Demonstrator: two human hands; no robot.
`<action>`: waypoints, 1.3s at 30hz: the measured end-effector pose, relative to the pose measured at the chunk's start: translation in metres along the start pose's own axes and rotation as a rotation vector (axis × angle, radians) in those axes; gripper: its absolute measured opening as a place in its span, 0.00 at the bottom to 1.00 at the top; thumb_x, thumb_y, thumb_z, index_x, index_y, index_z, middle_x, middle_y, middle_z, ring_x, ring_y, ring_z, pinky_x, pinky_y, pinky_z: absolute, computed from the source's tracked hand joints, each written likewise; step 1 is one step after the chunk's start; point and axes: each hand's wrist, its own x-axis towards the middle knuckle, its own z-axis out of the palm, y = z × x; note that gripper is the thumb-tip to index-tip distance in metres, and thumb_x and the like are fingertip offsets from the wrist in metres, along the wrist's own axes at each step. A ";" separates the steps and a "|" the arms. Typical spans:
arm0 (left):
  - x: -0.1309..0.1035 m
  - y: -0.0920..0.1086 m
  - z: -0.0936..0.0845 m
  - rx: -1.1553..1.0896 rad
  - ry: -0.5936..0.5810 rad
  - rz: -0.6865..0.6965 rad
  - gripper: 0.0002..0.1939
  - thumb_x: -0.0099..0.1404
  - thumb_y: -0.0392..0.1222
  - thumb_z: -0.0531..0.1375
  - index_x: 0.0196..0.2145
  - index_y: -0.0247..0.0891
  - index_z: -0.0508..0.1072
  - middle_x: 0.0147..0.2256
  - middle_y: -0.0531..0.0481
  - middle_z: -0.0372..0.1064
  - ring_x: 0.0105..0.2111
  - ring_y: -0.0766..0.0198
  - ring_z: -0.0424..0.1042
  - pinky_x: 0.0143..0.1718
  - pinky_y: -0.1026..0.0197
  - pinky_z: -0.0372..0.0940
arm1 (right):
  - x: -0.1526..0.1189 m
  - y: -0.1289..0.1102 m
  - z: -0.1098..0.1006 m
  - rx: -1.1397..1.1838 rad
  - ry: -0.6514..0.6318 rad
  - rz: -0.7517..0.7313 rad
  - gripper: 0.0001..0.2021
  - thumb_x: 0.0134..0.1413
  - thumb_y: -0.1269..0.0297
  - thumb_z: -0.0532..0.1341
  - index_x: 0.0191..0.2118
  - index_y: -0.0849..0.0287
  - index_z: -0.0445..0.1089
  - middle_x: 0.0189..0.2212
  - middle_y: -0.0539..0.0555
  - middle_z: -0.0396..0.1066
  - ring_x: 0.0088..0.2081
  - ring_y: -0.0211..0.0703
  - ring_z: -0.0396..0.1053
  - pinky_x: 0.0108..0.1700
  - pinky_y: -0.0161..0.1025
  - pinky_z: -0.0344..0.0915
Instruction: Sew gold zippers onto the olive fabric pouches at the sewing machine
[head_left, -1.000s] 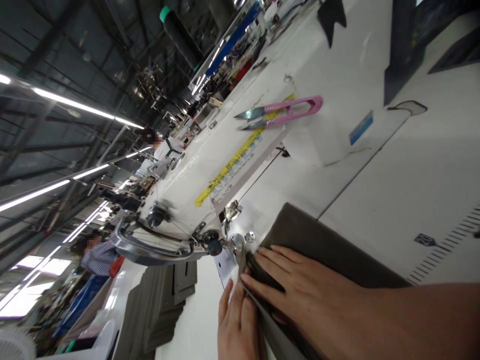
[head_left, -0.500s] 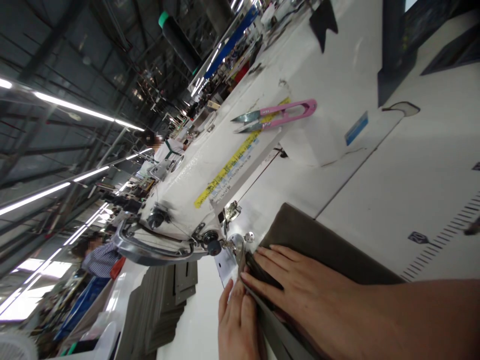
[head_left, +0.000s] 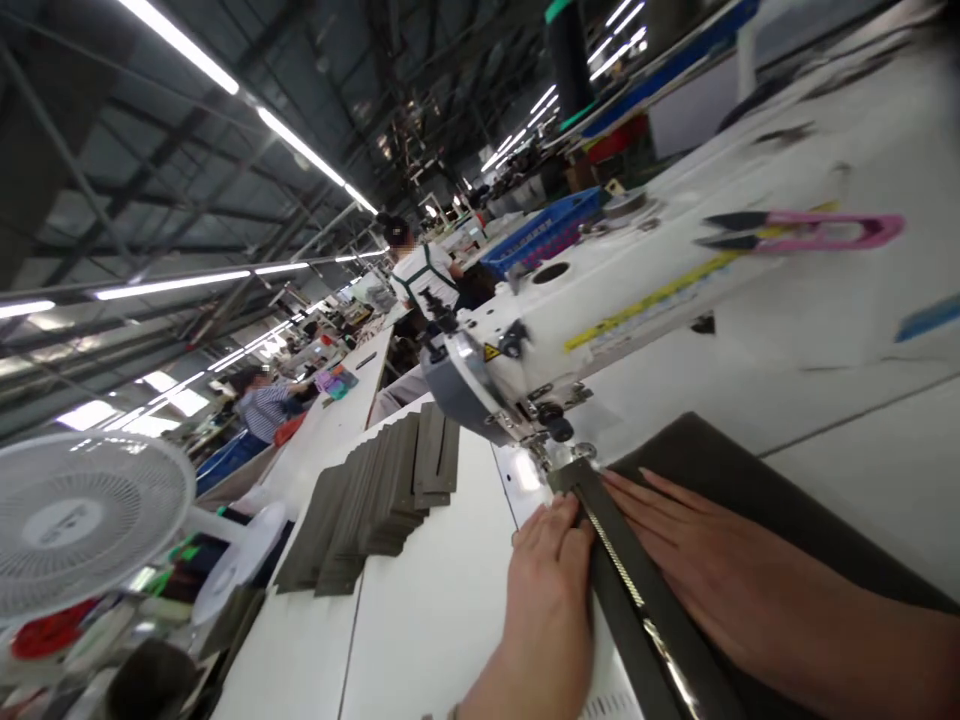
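The zipped strip (head_left: 641,570) now lies flat and face up before the sewing machine (head_left: 465,385), its gold teeth (head_left: 626,578) showing, where a moment ago I saw only folded edges between my hands. My left hand (head_left: 551,590) rests along its left side, fingers bent near the far end; the thumb is hidden, so I can't tell whether I'm pinching it. My right hand (head_left: 720,560) lies flat, fingers stretched out close together, beside the strip and over the dark panel (head_left: 750,490). The strip's end reaches the needle side of the machine, though I can't tell if it sits underneath. I judge this a straightening step, with the strip easier to guide. The stack of pieces (head_left: 375,490) waits on the worktop (head_left: 420,620)
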 end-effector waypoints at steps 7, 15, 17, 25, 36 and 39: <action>0.002 0.009 0.008 0.044 -0.016 -0.071 0.09 0.70 0.32 0.56 0.45 0.33 0.74 0.47 0.40 0.74 0.46 0.54 0.74 0.49 0.51 0.73 | -0.005 0.005 0.003 -0.045 -0.022 -0.100 0.31 0.61 0.70 0.47 0.70 0.66 0.48 0.59 0.62 0.67 0.58 0.48 0.68 0.53 0.49 0.69; 0.000 0.007 0.015 0.032 0.079 -0.025 0.12 0.71 0.34 0.53 0.48 0.30 0.74 0.49 0.40 0.74 0.49 0.53 0.73 0.54 0.54 0.70 | -0.010 0.010 0.002 0.027 -0.124 -0.083 0.34 0.61 0.69 0.49 0.72 0.63 0.43 0.62 0.63 0.62 0.59 0.50 0.66 0.56 0.51 0.68; 0.001 0.007 0.015 0.053 0.103 -0.019 0.12 0.72 0.33 0.52 0.46 0.29 0.74 0.48 0.39 0.74 0.49 0.53 0.74 0.53 0.54 0.71 | -0.009 0.010 0.003 0.055 -0.152 -0.068 0.33 0.61 0.68 0.49 0.72 0.62 0.44 0.63 0.63 0.60 0.60 0.51 0.65 0.57 0.52 0.68; 0.011 -0.013 0.025 0.155 0.030 -0.012 0.11 0.69 0.31 0.53 0.43 0.28 0.74 0.48 0.36 0.74 0.49 0.52 0.74 0.52 0.53 0.71 | 0.000 0.022 0.023 0.071 -0.109 -0.051 0.33 0.64 0.69 0.48 0.72 0.62 0.39 0.62 0.64 0.63 0.59 0.50 0.66 0.58 0.52 0.66; 0.015 -0.033 0.038 0.139 0.053 -0.032 0.11 0.72 0.31 0.52 0.44 0.30 0.74 0.48 0.37 0.74 0.50 0.54 0.74 0.53 0.53 0.71 | 0.021 0.030 0.026 0.069 -0.062 -0.100 0.36 0.61 0.71 0.48 0.72 0.63 0.34 0.58 0.61 0.67 0.53 0.49 0.72 0.54 0.49 0.71; 0.014 -0.034 0.042 0.153 0.071 -0.008 0.12 0.73 0.31 0.51 0.45 0.29 0.74 0.48 0.37 0.74 0.51 0.56 0.73 0.54 0.54 0.70 | 0.020 0.030 0.026 0.033 -0.082 -0.106 0.37 0.61 0.69 0.49 0.72 0.66 0.35 0.59 0.62 0.66 0.55 0.50 0.70 0.54 0.49 0.71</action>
